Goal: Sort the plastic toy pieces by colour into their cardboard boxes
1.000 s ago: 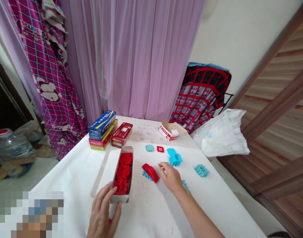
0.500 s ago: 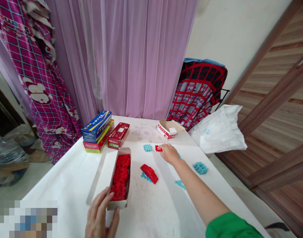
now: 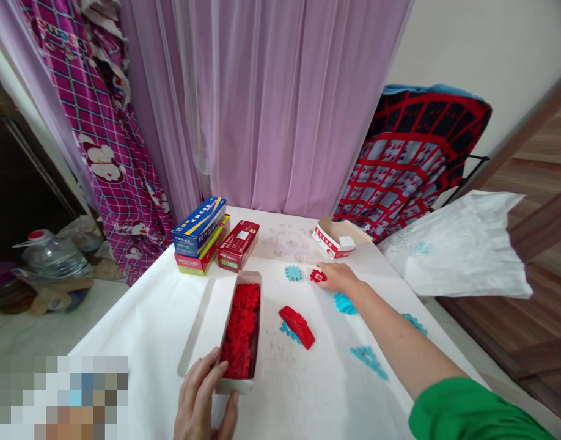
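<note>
My left hand (image 3: pixel 205 397) grips the near left corner of an open white cardboard box (image 3: pixel 237 385), fingers over the rim and thumb by its front end. Red plastic toothed building pieces (image 3: pixel 241 330) fill the box. My right hand (image 3: pixel 342 278) reaches across the table, fingers closed on the edge of a red toothed building piece (image 3: pixel 318 275) at the tabletop. Left of that lies a light-blue toothed piece (image 3: pixel 293 273). Nearer me, a curved red part (image 3: pixel 299 326) rests over a blue piece (image 3: pixel 287 332). Bright blue pieces (image 3: pixel 344 304) sit beside my right wrist.
A blue box (image 3: pixel 200 226) is stacked on a red and green box at the back left, beside a dark red box (image 3: pixel 238 245). An open box (image 3: pixel 334 241) stands at the back right. A blue triangular piece (image 3: pixel 369 362) and more blue pieces (image 3: pixel 414 322) flank my right forearm.
The view has turned, so the scene sits differently in the picture. Both hands keep about the same places, the left at the box and the right at the red piece. More blue pieces show by my forearm.
</note>
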The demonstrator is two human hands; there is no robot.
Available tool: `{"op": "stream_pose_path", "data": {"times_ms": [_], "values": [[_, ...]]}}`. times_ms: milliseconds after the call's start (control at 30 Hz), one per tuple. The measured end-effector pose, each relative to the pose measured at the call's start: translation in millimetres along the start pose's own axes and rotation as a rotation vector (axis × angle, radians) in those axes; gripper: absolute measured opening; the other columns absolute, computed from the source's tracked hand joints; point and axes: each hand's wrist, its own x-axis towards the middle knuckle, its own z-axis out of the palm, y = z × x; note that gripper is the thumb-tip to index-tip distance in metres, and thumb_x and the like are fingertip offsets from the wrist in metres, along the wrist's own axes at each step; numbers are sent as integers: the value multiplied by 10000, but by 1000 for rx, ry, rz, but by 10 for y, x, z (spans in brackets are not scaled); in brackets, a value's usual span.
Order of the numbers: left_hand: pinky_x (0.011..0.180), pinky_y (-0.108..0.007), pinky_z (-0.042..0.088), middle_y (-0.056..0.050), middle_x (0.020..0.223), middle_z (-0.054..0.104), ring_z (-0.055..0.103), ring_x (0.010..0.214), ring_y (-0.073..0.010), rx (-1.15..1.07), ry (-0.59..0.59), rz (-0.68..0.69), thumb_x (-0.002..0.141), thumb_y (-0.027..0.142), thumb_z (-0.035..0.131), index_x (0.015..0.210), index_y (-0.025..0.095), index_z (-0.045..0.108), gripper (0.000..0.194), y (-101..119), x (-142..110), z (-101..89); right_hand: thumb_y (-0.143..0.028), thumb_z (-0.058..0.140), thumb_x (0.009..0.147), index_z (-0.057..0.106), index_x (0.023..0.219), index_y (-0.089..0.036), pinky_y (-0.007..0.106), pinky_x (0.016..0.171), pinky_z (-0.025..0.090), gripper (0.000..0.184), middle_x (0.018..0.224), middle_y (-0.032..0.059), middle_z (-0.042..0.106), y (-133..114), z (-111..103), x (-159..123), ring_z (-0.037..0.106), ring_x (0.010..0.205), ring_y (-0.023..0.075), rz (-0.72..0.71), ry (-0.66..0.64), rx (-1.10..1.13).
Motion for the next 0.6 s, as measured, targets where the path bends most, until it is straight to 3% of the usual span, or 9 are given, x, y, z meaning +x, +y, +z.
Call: {"op": "stream_pose_path", "data": {"times_ms": [100, 233, 333, 433, 600], "values": [[919, -371, 556, -161, 1268, 590, 604, 1161, -238, -2, 8, -8, 867, 195, 559, 1275, 168, 502, 413, 37, 17, 2, -359, 620, 827, 547, 1305, -197, 316, 834, 438, 510, 1216, 111, 692, -156, -223, -220, 643, 1092, 257, -33, 91, 133], [936, -351, 543, -152, 1280, 582, 589, 1185, -220, -16, 12, -19, 880, 197, 546, 1274, 173, 503, 397, 65, 36, -2, -354, 661, 793, 614, 1183, -210, 291, 802, 423, 418, 1122, 71, 718, -581, -513, -551, 653, 1005, 228, -216, 179, 264], [952, -357, 536, -151, 1290, 577, 580, 1201, -220, -16, 13, -17, 880, 196, 549, 1282, 172, 500, 406, 77, 52, -16, -349, 665, 788, 641, 1133, -210, 303, 814, 407, 372, 1069, 66, 719, -958, -664, -702, 642, 972, 229, -399, 256, 239], [953, -355, 536, -155, 1296, 574, 574, 1208, -219, -15, 15, -20, 881, 187, 542, 1288, 167, 497, 410, 85, 59, -27, -367, 669, 792, 664, 1088, -210, 324, 820, 398, 335, 1033, 73, 721, -1282, -735, -727, 633, 965, 241, -529, 274, 148], [941, -354, 540, -151, 1288, 580, 572, 1209, -215, 4, 21, -19, 890, 191, 526, 1284, 170, 496, 396, 95, 51, -29, -391, 683, 791, 688, 965, -180, 341, 799, 393, 274, 972, 94, 724, -1616, -682, -647, 623, 928, 251, -615, 228, 3]]}}
